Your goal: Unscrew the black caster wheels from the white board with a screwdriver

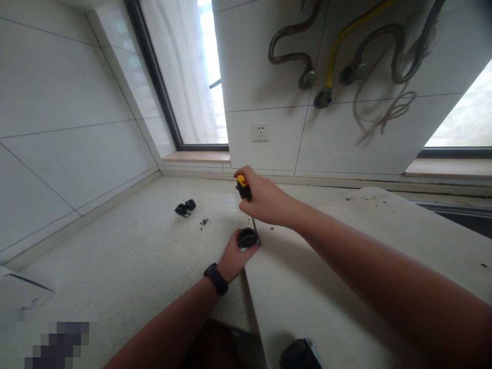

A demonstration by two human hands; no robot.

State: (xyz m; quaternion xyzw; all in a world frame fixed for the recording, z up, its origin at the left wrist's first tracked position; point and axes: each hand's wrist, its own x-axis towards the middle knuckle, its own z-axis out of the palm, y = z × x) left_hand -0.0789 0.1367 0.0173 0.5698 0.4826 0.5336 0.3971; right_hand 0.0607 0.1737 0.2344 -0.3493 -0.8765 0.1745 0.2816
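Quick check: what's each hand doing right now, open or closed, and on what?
Left hand: closed, holding the black caster.
Right hand: closed, holding the screwdriver by its handle.

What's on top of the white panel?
On the white panel: a black caster by the bottom frame edge, dark marks farther back. The left hand holds a second caster at its corner. The right forearm hides a strip of surface.

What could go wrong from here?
The screwdriver in the right hand could slip and jab the left hand, which sits close to its shaft. The black caster might twist if the left hand's hold loosens. The small dark screws lying loose nearby could be knocked and scattered.
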